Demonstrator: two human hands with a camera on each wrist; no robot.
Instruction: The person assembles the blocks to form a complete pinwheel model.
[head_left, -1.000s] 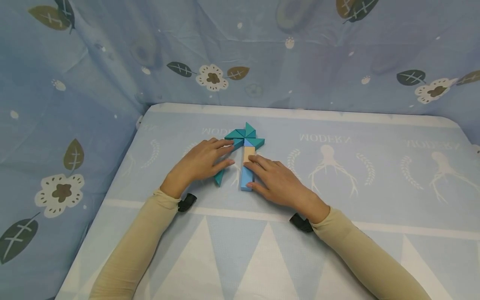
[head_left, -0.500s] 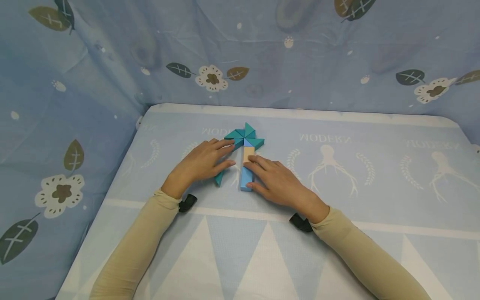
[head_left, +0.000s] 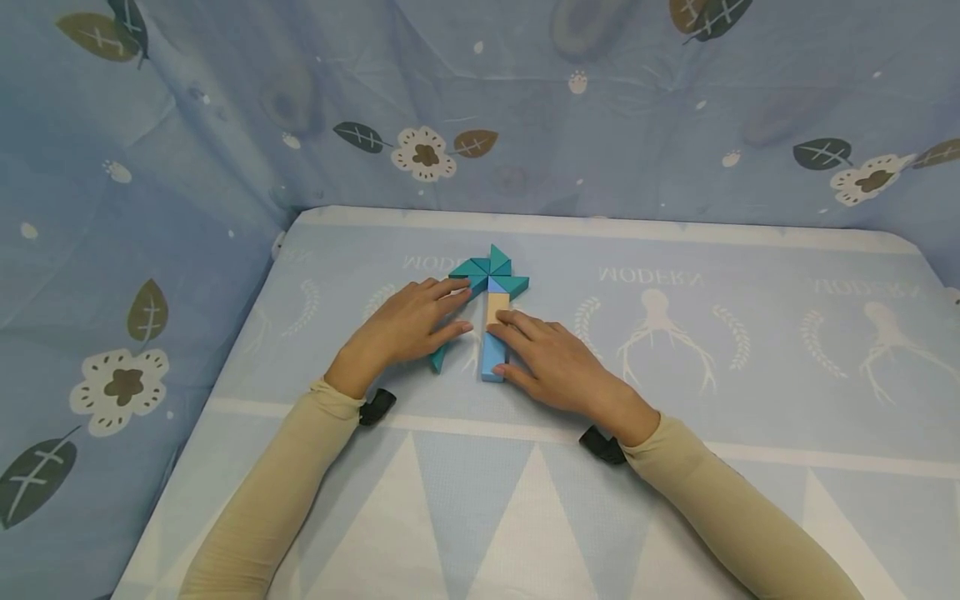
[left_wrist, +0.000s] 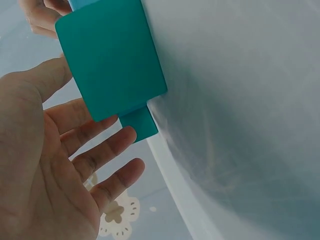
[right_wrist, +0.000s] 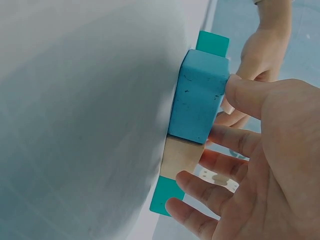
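Observation:
Teal triangular blocks (head_left: 480, 268) form a pinwheel shape on the table. Below its centre are a small light-blue triangle (head_left: 495, 287), a natural-wood block (head_left: 497, 303) and a long blue block (head_left: 492, 360), set end to end. My left hand (head_left: 401, 321) has its fingertips at the pinwheel's lower-left teal block, thumb pointing toward the wooden block. Under that palm, a separate teal block (head_left: 437, 362) is partly hidden. My right hand (head_left: 558, 367) lies relaxed along the column, fingertips at the wooden and blue blocks. In the right wrist view its thumb touches the blue block (right_wrist: 200, 95).
A pale-blue printed cover (head_left: 675, 333) lies over the table. Blue floral fabric (head_left: 525, 108) hangs behind its far edge and along the left side. Dark wrist-worn devices (head_left: 377, 407) show under both wrists.
My left hand has shifted very slightly to the right, its thumb a little nearer the column. The blocks and my right hand look the same.

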